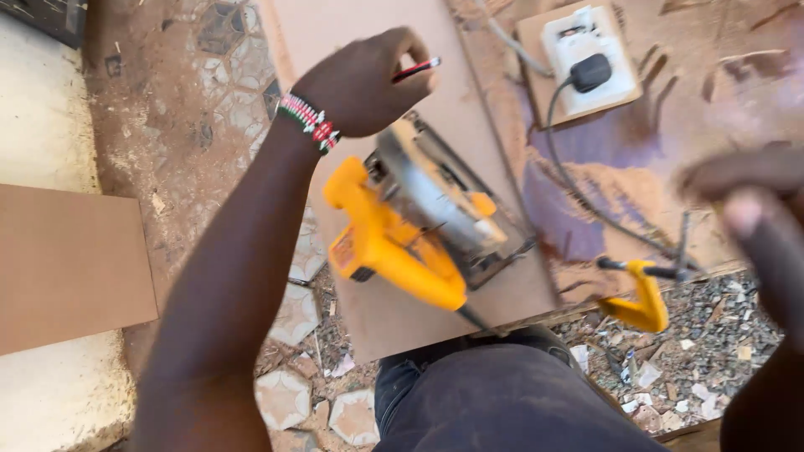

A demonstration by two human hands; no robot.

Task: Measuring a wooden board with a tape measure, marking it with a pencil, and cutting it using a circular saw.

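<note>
Here the left hand [362, 84] pinches a pencil [416, 69] in its grip, just above the saw [410, 230].

Dusty paved ground [193, 109] strewn with sawdust and rubble [712, 351], a brown board [71, 264] lying left, in daylight.

left hand [364, 84] gripping pencil [416, 69], yellow circular saw [410, 234] on board [377, 33]

Circular saw [419, 222] on the board [377, 50] — socket block [582, 59] behind-right, clamp [641, 293] at the near-right edge.
</note>
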